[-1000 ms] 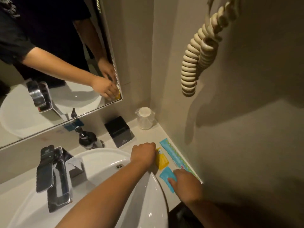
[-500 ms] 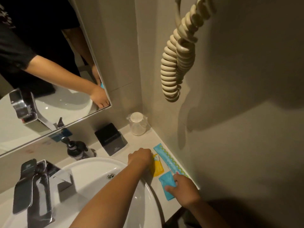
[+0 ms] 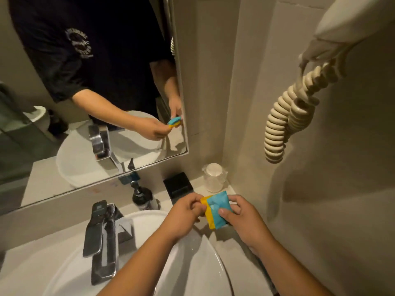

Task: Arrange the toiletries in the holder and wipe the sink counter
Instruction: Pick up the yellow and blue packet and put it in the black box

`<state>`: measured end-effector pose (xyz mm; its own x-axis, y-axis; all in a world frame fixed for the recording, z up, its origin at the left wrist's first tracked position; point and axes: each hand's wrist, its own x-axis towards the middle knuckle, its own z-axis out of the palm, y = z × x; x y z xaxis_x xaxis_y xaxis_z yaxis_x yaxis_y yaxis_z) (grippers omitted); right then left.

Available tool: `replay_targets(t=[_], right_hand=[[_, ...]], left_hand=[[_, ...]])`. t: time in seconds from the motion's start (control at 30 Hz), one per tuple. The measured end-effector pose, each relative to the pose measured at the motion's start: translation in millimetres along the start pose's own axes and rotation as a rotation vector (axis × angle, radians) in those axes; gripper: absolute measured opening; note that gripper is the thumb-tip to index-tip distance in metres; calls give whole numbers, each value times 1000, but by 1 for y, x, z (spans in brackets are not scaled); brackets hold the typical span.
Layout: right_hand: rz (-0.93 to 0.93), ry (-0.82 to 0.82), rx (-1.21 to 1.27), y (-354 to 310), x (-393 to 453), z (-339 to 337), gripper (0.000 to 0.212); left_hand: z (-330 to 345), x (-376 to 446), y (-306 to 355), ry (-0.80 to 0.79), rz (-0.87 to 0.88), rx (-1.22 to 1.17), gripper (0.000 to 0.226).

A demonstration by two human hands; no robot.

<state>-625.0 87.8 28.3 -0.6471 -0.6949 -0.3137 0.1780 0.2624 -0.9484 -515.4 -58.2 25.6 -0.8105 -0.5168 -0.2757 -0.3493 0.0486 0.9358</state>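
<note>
Both hands hold two flat sachets stacked face to face above the right part of the surface, just in front of the black holder [image 3: 178, 185] at its back edge. The left hand [image 3: 183, 212] pinches the yellow sachet [image 3: 208, 216] by its left edge; the right hand [image 3: 241, 214] closes its grip on the blue sachet [image 3: 219, 207], thumb on top. Squaring them into one bundle probably lets them go into the holder together. A wrapped cup [image 3: 213, 177] stands in the back right corner; the basin [image 3: 192, 263] lies below the forearms.
</note>
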Motion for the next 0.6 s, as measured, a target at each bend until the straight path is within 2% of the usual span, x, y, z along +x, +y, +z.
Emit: replay_targets(t=[0.07,0.23,0.37,0.6], right_hand=[[-28,-48,-41,-12,11,15,31],[-150,-159,-211,-40,45,50,20],[-210,-186,-371,-45,79,75,22],[-150,-155,-486,-27,125,91,26]], left_hand=[[-9,-4,-3,82,-8,-134,14],[-31,-1,1,321,-20,-384,14],[-43,20,-1,533,-62,-359,13],[-45,55,-17,722,-126,-175,16]])
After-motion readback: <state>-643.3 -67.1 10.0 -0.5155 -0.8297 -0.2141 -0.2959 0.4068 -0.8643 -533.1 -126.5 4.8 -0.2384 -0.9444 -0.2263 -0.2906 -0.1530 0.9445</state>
